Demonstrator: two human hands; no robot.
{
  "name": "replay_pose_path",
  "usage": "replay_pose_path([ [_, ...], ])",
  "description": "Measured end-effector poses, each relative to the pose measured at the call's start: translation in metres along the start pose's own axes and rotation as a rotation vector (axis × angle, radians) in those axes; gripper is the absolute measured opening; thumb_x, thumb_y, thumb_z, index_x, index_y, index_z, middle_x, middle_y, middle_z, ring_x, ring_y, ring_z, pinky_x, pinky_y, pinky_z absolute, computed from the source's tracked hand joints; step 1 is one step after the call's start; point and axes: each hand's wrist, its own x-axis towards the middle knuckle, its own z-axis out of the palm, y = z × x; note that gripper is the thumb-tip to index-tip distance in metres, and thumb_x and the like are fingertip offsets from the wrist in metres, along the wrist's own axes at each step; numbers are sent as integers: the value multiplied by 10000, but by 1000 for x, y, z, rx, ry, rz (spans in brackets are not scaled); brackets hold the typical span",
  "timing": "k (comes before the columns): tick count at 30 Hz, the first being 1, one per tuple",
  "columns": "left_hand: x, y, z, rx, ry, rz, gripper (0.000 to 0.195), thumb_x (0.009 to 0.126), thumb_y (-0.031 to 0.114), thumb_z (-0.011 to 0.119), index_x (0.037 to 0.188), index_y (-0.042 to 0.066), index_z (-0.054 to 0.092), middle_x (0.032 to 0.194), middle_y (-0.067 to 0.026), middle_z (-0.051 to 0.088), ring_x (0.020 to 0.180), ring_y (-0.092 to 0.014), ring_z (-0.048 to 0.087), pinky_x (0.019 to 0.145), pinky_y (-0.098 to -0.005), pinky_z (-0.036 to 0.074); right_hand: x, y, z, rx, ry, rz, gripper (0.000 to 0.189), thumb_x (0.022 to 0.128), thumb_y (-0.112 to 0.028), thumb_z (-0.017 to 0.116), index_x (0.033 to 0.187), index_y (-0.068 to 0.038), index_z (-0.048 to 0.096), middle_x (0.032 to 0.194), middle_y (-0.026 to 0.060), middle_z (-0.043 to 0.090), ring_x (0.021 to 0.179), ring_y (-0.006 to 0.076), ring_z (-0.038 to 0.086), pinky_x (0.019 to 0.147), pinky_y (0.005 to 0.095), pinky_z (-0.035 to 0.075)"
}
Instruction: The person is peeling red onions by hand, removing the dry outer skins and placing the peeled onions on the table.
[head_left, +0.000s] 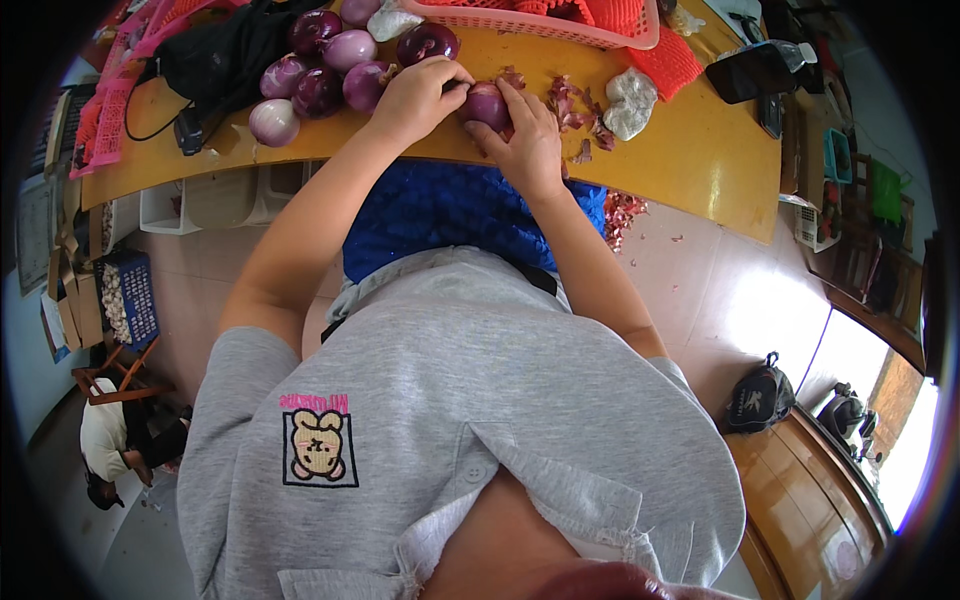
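Note:
My right hand (531, 139) holds a red onion (486, 109) on the yellow tabletop (675, 157), thumb at its near side and fingers over the top. At the onion's left edge, my left hand (420, 97) has its thumb and forefinger pinched together. What lies between them is too small to make out. Dry onion skins (574, 105) are scattered just right of my right hand. Left of my left hand several purple onions (319, 91) sit in a cluster, and a paler onion (274, 122) lies nearest the table edge.
A pink plastic basket (525, 19) holds red foam netting. Farther right lie a crumpled whitish wad (631, 103) and a phone (750, 73). Black cloth (217, 64) and a corded black device (189, 133) lie left. Skins (624, 217) litter the floor; a person (109, 435) is at far left.

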Motion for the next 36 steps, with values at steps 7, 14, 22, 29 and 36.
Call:
replay_pose_path([
  [7,-28,6,26,-548,201,-266,220,968,117,642,1135,-24,665,979,-79,724,882,-144,685,801,-280,533,-13,14,16,-21,118,-44,706,804,-412,782,1349,-20,564,1163,167,636,1081,368,596,996,475,423],
  [14,-47,12,55,-249,393,-128,413,878,235,768,1196,5,638,1085,-126,667,1007,-239,652,904,-328,503,-20,22,20,-59,187,-152,746,784,-380,797,1380,-16,533,1189,180,620,1102,350,587,998,481,412],
  [22,-46,5,56,-363,387,-172,569,818,411,825,1171,0,653,1104,-141,693,1024,-250,673,897,-336,522,-21,21,24,-103,233,-244,749,752,-347,814,1371,-23,544,1214,140,624,1105,326,591,1001,471,407],
  [29,-46,3,52,-432,272,-198,678,799,461,831,1268,23,612,1170,-124,687,1065,-225,657,935,-333,512,-20,20,23,-112,238,-275,726,749,-326,818,1365,-42,557,1229,130,628,1108,316,594,1004,466,406],
  [36,-45,1,45,-411,182,-178,702,811,458,821,1312,28,582,1201,-129,680,1113,-218,646,964,-347,501,-20,21,21,-88,253,-313,716,751,-279,821,1378,-59,554,1255,132,627,1140,328,582,1019,466,399],
])
